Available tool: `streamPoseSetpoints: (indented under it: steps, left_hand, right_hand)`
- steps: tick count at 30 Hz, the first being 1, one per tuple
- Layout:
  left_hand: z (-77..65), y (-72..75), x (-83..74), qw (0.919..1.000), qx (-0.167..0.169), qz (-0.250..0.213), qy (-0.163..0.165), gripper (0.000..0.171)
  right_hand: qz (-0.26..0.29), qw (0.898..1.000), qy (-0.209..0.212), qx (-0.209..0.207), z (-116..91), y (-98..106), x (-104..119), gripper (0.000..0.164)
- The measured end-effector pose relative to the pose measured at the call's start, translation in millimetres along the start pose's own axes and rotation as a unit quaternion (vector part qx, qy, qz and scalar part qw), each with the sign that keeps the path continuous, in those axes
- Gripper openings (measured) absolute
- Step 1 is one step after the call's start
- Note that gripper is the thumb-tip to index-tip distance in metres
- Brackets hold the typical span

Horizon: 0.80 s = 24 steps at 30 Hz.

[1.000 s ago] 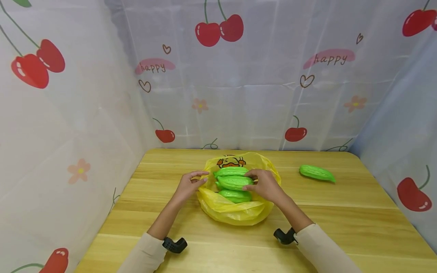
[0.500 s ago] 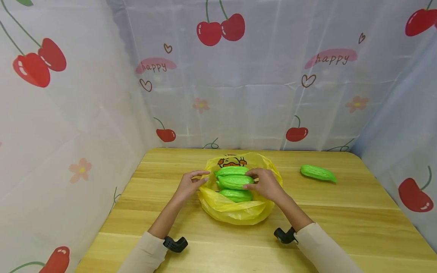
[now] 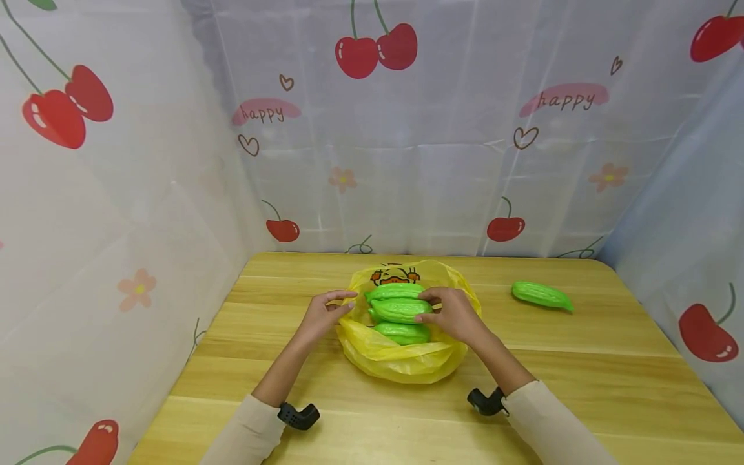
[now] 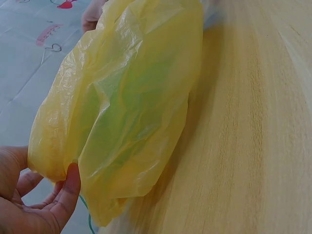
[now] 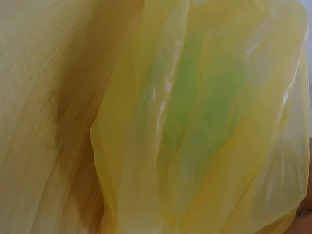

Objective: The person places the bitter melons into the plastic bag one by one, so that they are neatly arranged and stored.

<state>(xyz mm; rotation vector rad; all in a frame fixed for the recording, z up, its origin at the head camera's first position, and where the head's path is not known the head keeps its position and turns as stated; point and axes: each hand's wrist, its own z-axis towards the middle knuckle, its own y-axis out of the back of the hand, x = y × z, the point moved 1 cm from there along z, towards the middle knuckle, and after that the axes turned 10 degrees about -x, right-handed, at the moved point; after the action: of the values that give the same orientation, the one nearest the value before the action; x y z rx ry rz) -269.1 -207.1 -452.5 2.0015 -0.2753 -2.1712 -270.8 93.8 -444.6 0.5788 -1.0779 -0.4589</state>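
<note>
Slightly left of centre on the table stands a yellow plastic bag [image 3: 395, 368] with its mouth spread wide. Inside lie several green bitter melons, stacked front to back. My right hand [image 3: 456, 314] reaches over the right rim and grips the right end of the middle bitter melon [image 3: 401, 310], thumb in front and fingers behind. Another bitter melon [image 3: 401, 334] lies nearer me in the bag. At the left rim, my left hand [image 3: 321, 314] pinches the bag's edge between thumb and fingers; the left wrist view shows its thumb [image 4: 73, 180] against the plastic. In the right wrist view, the bag [image 5: 219, 161] hides most of my right hand.
A single bitter melon [image 3: 542, 295] lies on the wooden table [image 3: 581, 387] toward the back right. White cherry-print curtains [image 3: 407, 174] stand behind and at both sides. Black devices [image 3: 299, 416] are strapped at both wrists.
The view has shifted very slightly. Both hands, the bag and the bitter melons otherwise keep their places.
</note>
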Motion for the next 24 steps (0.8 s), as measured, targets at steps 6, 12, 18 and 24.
streamPoseSetpoints:
  steps: [6, 12, 18, 24]
  left_hand:
    - [-0.6, 0.0, 0.0, 1.0, 0.002, 0.003, 0.001, 0.034]
    - [-0.3, 0.0, -0.4, 1.0, 0.002, 0.003, 0.003, 0.034]
    - [-0.5, -0.1, -0.9, 1.0, 0.002, -0.004, 0.003, 0.035]
    - [-0.4, -1.2, 0.7, 1.0, -0.002, -0.004, 0.003, 0.035]
  right_hand:
    - [0.001, 1.0, -0.004, 0.005, -1, 1, 0, 0.042]
    - [0.0, 1.0, 0.002, 0.004, -1, 2, -1, 0.04]
    - [0.006, 1.0, 0.002, 0.006, 0, 6, 1, 0.039]
    - [0.005, 1.0, 0.008, -0.003, 0, 17, 8, 0.04]
